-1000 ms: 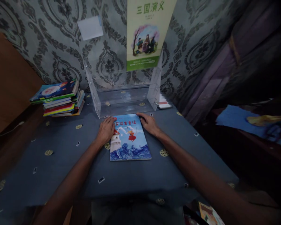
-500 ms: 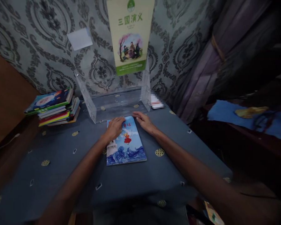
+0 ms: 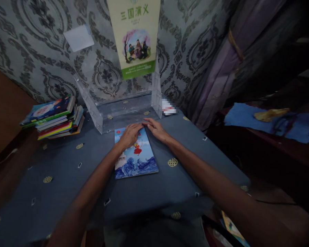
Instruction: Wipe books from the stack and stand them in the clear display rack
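A thin picture book [image 3: 140, 166] lies face up on the table, its light blue cover showing blue waves and a small red-clad figure. Across the upper part of that cover rests my left hand [image 3: 130, 135], palm down with fingers stretched out, hiding part of the title. My right hand [image 3: 156, 130] lies at the upper right corner of the book, fingers extended and thumb towards the cover. The fingertips of both hands nearly meet there; whether they touch I cannot tell. Neither hand grips the book.
A clear acrylic stand [image 3: 99, 123] rises behind the book, with a green-and-cream book [image 3: 136, 44] upright on it. To the left is a stack of several books [image 3: 54, 120]. A partly blurred white item [image 3: 168, 107] sits right of the stand. The dark patterned cloth [image 3: 182, 185] covers the table.
My left hand has slid right along the top of the cover, closer to my right hand. The red mark at the upper left of the cover is now uncovered. The view has shifted slightly.
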Tool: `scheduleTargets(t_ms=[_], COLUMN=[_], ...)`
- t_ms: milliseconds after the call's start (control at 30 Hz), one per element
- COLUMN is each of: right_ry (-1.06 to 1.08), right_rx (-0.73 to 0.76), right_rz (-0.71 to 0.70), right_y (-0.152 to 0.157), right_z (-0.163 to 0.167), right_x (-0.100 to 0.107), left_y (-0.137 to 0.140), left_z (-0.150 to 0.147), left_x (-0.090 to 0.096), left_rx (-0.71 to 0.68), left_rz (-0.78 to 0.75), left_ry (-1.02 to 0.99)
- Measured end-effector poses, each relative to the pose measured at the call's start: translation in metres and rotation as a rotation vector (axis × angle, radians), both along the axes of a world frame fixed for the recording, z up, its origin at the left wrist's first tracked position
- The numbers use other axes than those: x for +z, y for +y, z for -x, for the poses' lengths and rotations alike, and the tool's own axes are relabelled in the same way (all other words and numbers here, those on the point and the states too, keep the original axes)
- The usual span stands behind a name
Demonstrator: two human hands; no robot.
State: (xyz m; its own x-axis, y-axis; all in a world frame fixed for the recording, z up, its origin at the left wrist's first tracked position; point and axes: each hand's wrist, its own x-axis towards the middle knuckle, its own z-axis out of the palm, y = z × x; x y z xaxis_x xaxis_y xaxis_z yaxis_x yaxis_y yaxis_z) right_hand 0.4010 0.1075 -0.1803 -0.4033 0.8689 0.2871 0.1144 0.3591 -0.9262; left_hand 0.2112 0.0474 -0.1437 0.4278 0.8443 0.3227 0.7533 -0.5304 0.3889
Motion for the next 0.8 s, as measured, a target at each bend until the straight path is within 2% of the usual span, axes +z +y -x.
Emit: scheduleTargets(t_ms=[333, 500, 633, 800], right_ry=[-0.109, -0.136, -0.164, -0.160], right_rx=[0.023, 0.027, 0.019, 0.010], right_rz=[-0.157, -0.173, -0.191, -0.197], right_y=[0.003, -0.003, -0.006, -0.008], right_z=[0.000, 0.000, 0.000, -0.001], right_x=[-0.006, -0.003, 0.000, 0.001], left_y=[-0.030, -0.067, -0.104, -0.130], left_z=[-0.004, -0.015, -0.023, -0.029], left_x=[0.004, 0.017, 0.028, 0.021], left_rx=[-0.143, -0.137, -0.198, -0.205], left_rz=[-0.022, 0.054, 0.084, 0.054], left_ry=[0.128, 0.240, 0.327, 0.386])
